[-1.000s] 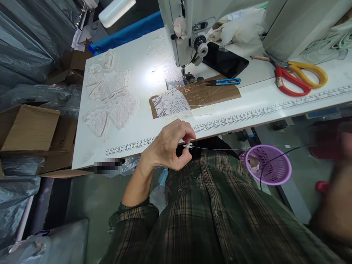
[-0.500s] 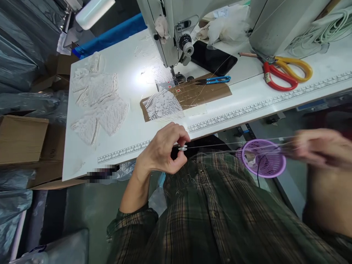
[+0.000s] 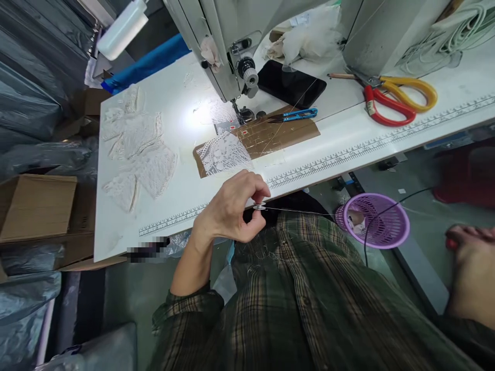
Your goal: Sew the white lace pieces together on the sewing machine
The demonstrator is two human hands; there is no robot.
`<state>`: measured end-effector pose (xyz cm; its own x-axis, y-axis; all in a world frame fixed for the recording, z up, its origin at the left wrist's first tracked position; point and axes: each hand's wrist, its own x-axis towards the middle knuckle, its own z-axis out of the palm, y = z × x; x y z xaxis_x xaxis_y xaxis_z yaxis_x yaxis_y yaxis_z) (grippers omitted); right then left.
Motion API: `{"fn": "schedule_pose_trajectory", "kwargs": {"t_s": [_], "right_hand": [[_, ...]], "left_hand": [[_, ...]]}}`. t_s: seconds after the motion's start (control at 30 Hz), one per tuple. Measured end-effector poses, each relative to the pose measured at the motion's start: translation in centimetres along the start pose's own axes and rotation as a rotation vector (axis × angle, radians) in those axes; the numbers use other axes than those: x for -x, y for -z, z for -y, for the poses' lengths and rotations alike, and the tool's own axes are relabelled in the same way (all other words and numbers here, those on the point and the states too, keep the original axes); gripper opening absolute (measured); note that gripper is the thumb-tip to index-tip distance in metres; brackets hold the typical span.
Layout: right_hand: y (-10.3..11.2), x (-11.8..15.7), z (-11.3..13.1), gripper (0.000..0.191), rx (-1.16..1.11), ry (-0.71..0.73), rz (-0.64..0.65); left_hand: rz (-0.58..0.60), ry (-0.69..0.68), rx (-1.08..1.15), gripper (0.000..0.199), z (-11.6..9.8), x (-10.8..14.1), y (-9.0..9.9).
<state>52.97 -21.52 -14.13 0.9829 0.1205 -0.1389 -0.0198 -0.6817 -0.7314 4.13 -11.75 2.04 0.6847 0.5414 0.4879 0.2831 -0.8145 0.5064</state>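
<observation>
My left hand [image 3: 237, 206] is above my lap at the table's front edge, its thumb and forefinger pinching a small metal bobbin [image 3: 259, 206] by its rims. A thin white thread [image 3: 297, 210] runs from the bobbin to the right, past the purple basket, where it becomes hard to follow. Far out at the right edge is my right hand [image 3: 474, 242], slightly blurred, its fingers closed; the thread leads toward it. A small red spot shows at its fingertips. Ahead of my left hand, a piece of white lace [image 3: 224, 153] lies by the sewing machine [image 3: 232, 62] needle.
Blue thread snips [image 3: 296, 115] lie on a brown taped strip [image 3: 278, 135]. Behind them is a black phone [image 3: 292, 84]. Red and yellow scissors [image 3: 390, 116] rest at the right. More lace pieces [image 3: 141, 139] lie left. A purple basket [image 3: 408, 229] stands below the table's edge.
My right hand has swung farther right and down, away from the bobbin, and the thread stretches out. My left hand keeps its pinch on the bobbin. The view has shifted slightly.
</observation>
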Motion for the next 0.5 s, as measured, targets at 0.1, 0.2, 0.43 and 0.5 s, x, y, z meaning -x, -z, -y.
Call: {"fn": "schedule_pose_trajectory", "kwargs": {"t_s": [0.1, 0.2, 0.43, 0.5], "right_hand": [[-0.5, 5.3, 3.7, 0.044, -0.581, -0.039, 0.384], [-0.5, 15.0, 8.1, 0.008, -0.982, 0.221, 1.018], [-0.8, 26.8, 10.6, 0.015, -0.338, 0.642, 2.187], [-0.9, 24.2, 9.9, 0.021, -0.311, 0.624, 2.211]], "left_hand": [[0.051, -0.044, 0.021, 0.033, -0.5, -1.2, -1.0], [0.112, -0.086, 0.041, 0.032, -1.1, -2.3, -1.9], [0.112, -0.053, 0.005, 0.034, -1.4, -1.8, -1.2], [0.078, -0.015, -0.024, 0.034, -1.0, -0.9, -0.7]]}}
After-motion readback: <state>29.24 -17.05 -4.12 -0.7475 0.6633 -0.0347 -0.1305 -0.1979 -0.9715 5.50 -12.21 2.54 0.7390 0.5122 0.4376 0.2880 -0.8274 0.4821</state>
